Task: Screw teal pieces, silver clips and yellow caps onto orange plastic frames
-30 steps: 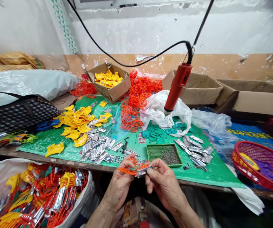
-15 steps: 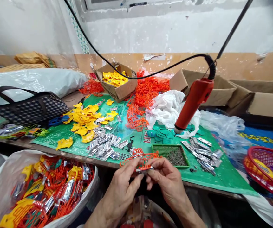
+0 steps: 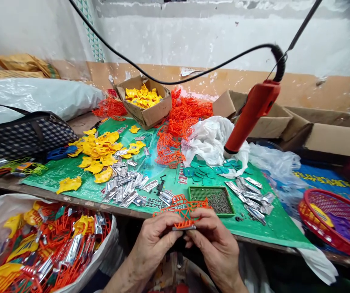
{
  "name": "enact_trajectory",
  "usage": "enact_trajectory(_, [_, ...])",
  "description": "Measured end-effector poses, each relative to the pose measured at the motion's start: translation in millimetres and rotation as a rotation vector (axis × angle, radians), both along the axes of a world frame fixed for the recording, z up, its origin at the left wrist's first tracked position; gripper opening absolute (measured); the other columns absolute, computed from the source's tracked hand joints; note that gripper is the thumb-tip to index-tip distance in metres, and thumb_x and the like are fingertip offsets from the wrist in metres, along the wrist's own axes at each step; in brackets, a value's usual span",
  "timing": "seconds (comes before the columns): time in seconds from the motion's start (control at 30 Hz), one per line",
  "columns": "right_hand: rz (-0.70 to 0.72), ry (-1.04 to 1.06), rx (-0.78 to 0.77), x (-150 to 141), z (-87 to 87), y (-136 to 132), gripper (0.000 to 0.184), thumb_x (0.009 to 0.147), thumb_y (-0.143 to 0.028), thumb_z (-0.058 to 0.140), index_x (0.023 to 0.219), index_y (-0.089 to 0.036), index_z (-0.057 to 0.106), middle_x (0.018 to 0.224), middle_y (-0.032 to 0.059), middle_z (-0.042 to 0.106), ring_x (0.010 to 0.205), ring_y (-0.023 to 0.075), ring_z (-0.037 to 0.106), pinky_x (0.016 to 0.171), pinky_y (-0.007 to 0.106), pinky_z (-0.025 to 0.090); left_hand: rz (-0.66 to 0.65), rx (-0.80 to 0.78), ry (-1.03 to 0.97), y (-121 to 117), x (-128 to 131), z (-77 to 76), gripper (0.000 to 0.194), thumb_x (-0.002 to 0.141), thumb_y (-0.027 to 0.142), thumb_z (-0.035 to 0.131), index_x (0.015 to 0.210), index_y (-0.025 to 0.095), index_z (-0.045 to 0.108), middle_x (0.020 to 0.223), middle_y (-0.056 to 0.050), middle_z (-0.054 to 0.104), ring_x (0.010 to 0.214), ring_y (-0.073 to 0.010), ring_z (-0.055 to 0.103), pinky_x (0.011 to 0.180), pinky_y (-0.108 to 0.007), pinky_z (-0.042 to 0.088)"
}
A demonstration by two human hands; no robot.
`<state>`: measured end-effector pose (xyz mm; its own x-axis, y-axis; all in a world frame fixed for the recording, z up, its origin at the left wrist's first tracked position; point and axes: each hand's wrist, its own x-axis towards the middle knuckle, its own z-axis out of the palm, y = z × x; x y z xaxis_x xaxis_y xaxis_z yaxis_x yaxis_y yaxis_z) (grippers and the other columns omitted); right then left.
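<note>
Between both hands, at the table's front edge, is an orange plastic lattice piece (image 3: 187,207) with a silver metal strip (image 3: 183,228) along its lower edge. My left hand (image 3: 154,241) pinches the left end, thumb beneath and fingers on top. At the right end my right hand (image 3: 214,238) grips the same piece between thumb and fingers. Just behind the hands lies a green tray (image 3: 192,194) with many small dark screws (image 3: 219,200). Silver metal parts (image 3: 126,189) are heaped to the left of the tray, and more silver parts (image 3: 251,195) lie to its right.
A red electric screwdriver (image 3: 252,116) hangs from a cord above the table. Yellow parts (image 3: 98,148), teal pieces (image 3: 203,171) and orange lattices (image 3: 183,110) lie behind. A white sack (image 3: 109,248) of assembled pieces stands front left; a red basket (image 3: 307,228) stands right.
The view has swung slightly right, so the table's contents sit farther left. The orange lattice piece has tilted in my hands, showing more of its lattice and the strip. Both hands keep their hold.
</note>
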<state>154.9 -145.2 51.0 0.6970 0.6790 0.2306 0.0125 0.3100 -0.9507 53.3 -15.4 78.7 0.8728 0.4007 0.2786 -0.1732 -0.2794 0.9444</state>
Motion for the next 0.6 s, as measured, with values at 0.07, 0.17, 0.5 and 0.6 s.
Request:
enact_trajectory(0.07, [0.01,-0.08,0.013,1,-4.5,-3,0.021,0.083,-0.008,0.063,0.092,-0.026,0.067,0.103,0.0042,0.059,0.057,0.0094,0.064,0.052,0.025,0.058,0.008,0.078,-0.072,2,-1,-2.1,0.019,0.086,0.011,0.06,0.096,0.022,0.072,0.087,-0.004,0.074,0.081,-0.0175,0.069,0.076,-0.026,0.053])
enact_trajectory(0.17, [-0.035,-0.267,0.033,3,-6.7,-8,0.031,0.082,-0.003,0.062,0.098,-0.029,0.066,0.102,0.0046,0.063,0.073,0.0141,0.068,0.062,0.027,0.058,-0.001,0.201,-0.149,2,-4,-4.2,0.03,0.083,0.004,0.059,0.102,0.024,0.069,0.091,-0.004,0.074,0.085,-0.0173,0.07,0.079,-0.025,0.054])
enact_trajectory(0.5, [-0.151,-0.553,0.031,5,2.4,-12,0.042,0.075,0.002,0.067,0.103,-0.03,0.065,0.1,0.0026,0.07,0.088,0.0164,0.069,0.076,0.026,0.054,-0.026,0.422,-0.209,6,-8,-1.5,0.044,0.079,-0.001,0.055,0.114,0.025,0.064,0.099,-0.008,0.074,0.088,-0.0188,0.071,0.078,-0.026,0.057])
enact_trajectory(0.6, [-0.134,-0.54,0.043,5,1.9,-11,0.043,0.074,0.002,0.068,0.102,-0.03,0.065,0.098,0.0026,0.07,0.086,0.0167,0.069,0.074,0.026,0.055,-0.043,0.459,-0.22,8,-8,-2.1,0.047,0.078,-0.002,0.055,0.117,0.024,0.063,0.1,-0.01,0.074,0.09,-0.0195,0.071,0.079,-0.027,0.057])
